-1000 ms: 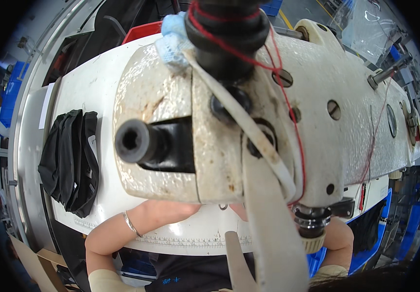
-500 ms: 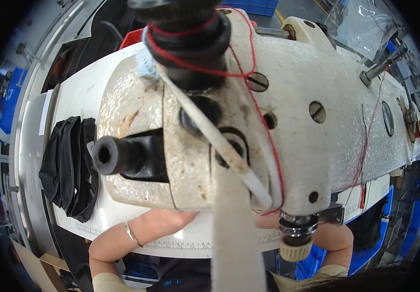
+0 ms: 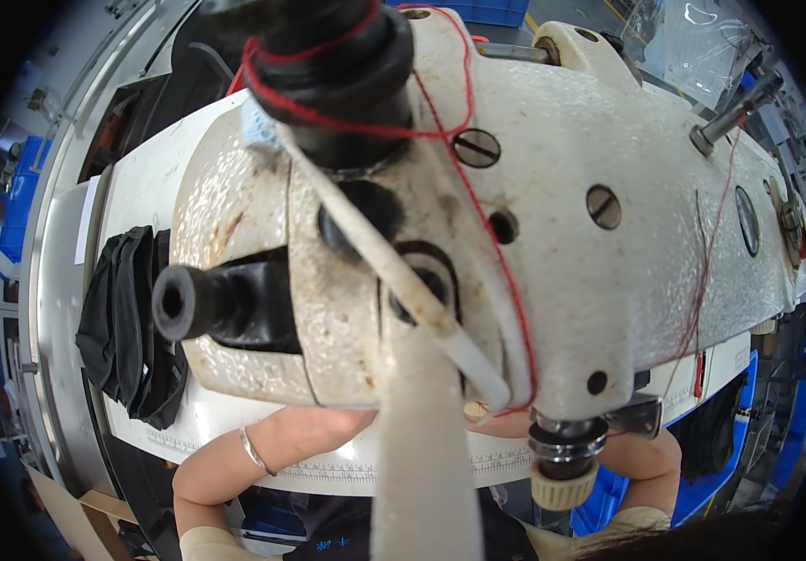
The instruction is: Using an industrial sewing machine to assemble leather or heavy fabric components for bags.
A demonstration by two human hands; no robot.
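A white sewing machine head fills the view, with red thread looped round a black post and a white cord running diagonally down. My left hand reaches under the machine from the lower left, bracelet on the wrist, its fingers hidden. My right hand is mostly hidden under the machine beside the tension knob; only a bit of skin and my bent forearm show. Both hands are near the white table; I cannot make out what they hold or touch.
Folded black fabric lies on the table's left. Blue bins with dark material stand at the right, a cardboard box at lower left, and a clear plastic bag beyond the machine at top right.
The machine has shifted left in the view as the camera moved, showing less of the blue cloth by the post. My hands stay under the machine, with little visible movement.
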